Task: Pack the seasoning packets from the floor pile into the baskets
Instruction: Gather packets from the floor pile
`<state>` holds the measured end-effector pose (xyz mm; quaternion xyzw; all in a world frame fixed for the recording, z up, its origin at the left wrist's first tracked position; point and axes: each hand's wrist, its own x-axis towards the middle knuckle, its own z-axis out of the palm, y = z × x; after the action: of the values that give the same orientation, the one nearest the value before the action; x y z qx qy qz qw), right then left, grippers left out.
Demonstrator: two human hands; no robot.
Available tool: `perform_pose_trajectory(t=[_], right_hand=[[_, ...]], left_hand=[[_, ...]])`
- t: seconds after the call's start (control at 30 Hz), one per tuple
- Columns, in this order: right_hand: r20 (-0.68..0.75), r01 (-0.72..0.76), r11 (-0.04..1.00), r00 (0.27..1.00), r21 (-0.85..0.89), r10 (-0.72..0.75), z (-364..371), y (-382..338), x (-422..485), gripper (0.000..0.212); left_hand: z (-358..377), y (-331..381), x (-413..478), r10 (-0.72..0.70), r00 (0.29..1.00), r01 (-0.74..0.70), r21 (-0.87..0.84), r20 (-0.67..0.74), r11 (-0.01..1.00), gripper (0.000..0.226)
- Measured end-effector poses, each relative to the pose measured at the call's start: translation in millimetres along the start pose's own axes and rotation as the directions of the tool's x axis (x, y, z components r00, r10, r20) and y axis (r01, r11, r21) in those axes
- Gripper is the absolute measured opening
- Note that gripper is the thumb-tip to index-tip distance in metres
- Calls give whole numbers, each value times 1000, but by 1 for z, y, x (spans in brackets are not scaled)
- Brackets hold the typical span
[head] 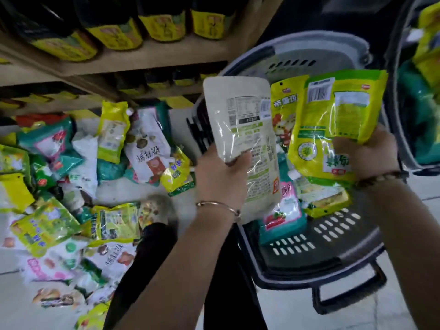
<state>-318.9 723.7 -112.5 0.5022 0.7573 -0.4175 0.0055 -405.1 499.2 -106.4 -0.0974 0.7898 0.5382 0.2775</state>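
Note:
My left hand grips a white seasoning packet, back side up, over the left rim of a grey basket. My right hand holds a bunch of yellow-green packets above the same basket. Inside the basket lie a teal and pink packet and a yellow packet. The floor pile of packets, yellow, teal and white, spreads over the tiles at the left.
Wooden shelves with dark bottles bearing yellow labels rise behind the pile. A second basket with green and yellow packets stands at the right edge. My dark trouser leg lies between pile and basket. The basket's black handle sticks out toward me.

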Motion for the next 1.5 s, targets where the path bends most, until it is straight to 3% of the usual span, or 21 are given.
perform_pose_trajectory(t=[0.2, 0.27, 0.33, 0.43, 0.53, 0.6, 0.63, 0.67, 0.73, 0.8, 0.87, 0.97, 1.03, 1.33, 1.5], right_hand=[[85, 39, 995, 996, -97, -30, 24, 28, 52, 30], [120, 61, 986, 992, -156, -42, 32, 36, 67, 28], [170, 74, 977, 985, -201, -40, 43, 44, 78, 29], [206, 75, 964, 978, -257, -21, 63, 58, 89, 34], [140, 14, 958, 990, -285, 27, 76, 70, 97, 35], [31, -79, 958, 995, -274, 91, 79, 76, 99, 31], [-21, -118, 959, 993, -257, 116, 79, 78, 99, 31], [-65, -138, 960, 990, -244, 125, 78, 78, 98, 32], [-125, -101, 962, 990, -252, 71, 76, 77, 95, 41], [-54, 12, 934, 998, -357, -33, 76, 74, 92, 59], [154, 128, 877, 986, -463, -63, 85, 74, 81, 67], [415, 180, 843, 908, -507, 56, 108, 80, 63, 63], [477, 190, 798, 869, -572, 134, 119, 86, 61, 65], [445, 186, 724, 877, -664, 183, 129, 88, 75, 69], [357, 101, 865, 929, -491, 94, 126, 63, 68, 79]], left_hand=[[66, -23, 24, -146, 974, 160, 68, -174, 985, 25], [81, -28, 35, -293, 937, 286, -67, -187, 956, 13], [94, -32, 44, -409, 895, 372, -206, -181, 905, 21], [106, -41, 51, -427, 890, 387, -232, -160, 893, 11], [107, -56, 61, -461, 877, 426, -225, -133, 876, 19], [107, -58, 65, -553, 825, 531, -176, -118, 829, 23], [107, -59, 64, -506, 850, 506, -40, -148, 862, 36], [106, -59, 57, -374, 913, 394, 112, -161, 912, 57], [105, -55, 47, -145, 970, 199, 289, -197, 937, 87], [111, -57, 41, 33, 999, -28, 559, 1, 829, 94], [119, -63, 45, -38, 969, -161, 736, 246, 658, 95], [123, -76, 57, -225, 907, -173, 804, 355, 569, 87], [122, -84, 63, -252, 883, -229, 831, 397, 507, 86], [123, -84, 82, -309, 841, -255, 828, 445, 499, 98], [107, -61, 78, -231, 868, -264, 802, 439, 535, 77]])
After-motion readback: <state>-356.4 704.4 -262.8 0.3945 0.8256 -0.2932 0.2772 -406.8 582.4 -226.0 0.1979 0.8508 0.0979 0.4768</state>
